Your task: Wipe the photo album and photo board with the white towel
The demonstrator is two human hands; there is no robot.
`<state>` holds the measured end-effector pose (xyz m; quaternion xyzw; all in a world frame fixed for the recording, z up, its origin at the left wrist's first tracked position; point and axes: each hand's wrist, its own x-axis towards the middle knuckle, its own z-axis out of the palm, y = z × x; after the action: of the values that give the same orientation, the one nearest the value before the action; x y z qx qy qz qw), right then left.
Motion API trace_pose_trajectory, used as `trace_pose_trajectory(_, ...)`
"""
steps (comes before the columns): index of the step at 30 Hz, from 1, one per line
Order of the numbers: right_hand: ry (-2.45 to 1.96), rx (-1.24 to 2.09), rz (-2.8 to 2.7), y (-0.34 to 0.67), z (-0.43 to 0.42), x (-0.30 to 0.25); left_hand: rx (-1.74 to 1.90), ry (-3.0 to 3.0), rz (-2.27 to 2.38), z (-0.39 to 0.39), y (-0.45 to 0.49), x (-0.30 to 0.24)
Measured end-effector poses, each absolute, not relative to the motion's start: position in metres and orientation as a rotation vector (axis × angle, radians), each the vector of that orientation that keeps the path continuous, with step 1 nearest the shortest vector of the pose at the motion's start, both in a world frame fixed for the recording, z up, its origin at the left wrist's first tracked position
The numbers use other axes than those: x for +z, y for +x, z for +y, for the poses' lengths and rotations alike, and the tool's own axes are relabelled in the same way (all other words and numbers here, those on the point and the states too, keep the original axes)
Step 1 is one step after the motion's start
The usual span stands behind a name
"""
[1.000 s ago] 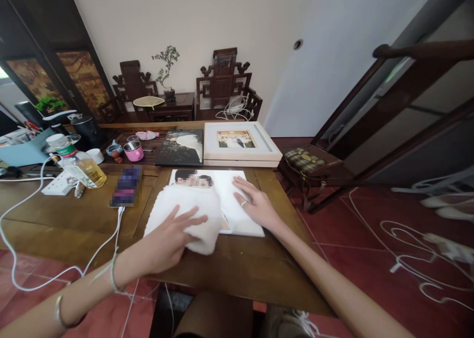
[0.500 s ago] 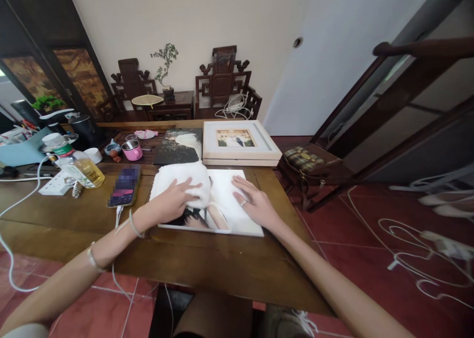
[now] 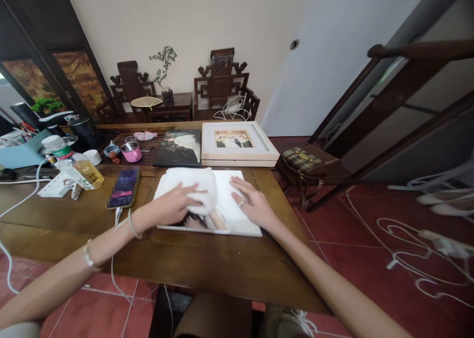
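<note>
The left hand [image 3: 174, 205], fingers apart, is resting on a cloth [image 3: 188, 176] atop a photo panel [image 3: 229, 215]. Nearer the desk's [image 3: 229, 266] right edge, the right hand [image 3: 252, 202], uncurled, is touching the panel.

Clock face centred on the photo panel [image 3: 237, 225]. Open at six, over bare tabletop [image 3: 222, 269], between left forearm [image 3: 111, 242] at eight and right forearm [image 3: 314, 261] at four. Passable at three, along a narrow strip of tabletop. Blocked at one by a thick picture frame [image 3: 235, 139], at eleven by a flat dark picture [image 3: 179, 149]. Obstructed at nine by a phone [image 3: 124, 187] with white cable [image 3: 118, 213], at ten by a pink cup [image 3: 132, 153]. Slim gap between white cloth [image 3: 185, 176] and right hand [image 3: 254, 205].
</note>
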<state>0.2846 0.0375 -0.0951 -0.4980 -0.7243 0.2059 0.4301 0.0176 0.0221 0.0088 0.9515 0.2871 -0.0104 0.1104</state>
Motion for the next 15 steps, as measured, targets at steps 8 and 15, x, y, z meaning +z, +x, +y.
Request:
trace_pose_trajectory(8, -1.233, 0.52, -1.816, 0.285, 0.037, -0.093, 0.156, 2.778, 0.949, 0.068, 0.013, -0.005)
trace_pose_trajectory(15, -1.235, 0.541, -1.795, 0.283, 0.036, -0.092, 0.02, 2.727, 0.781, -0.027, 0.005, 0.011)
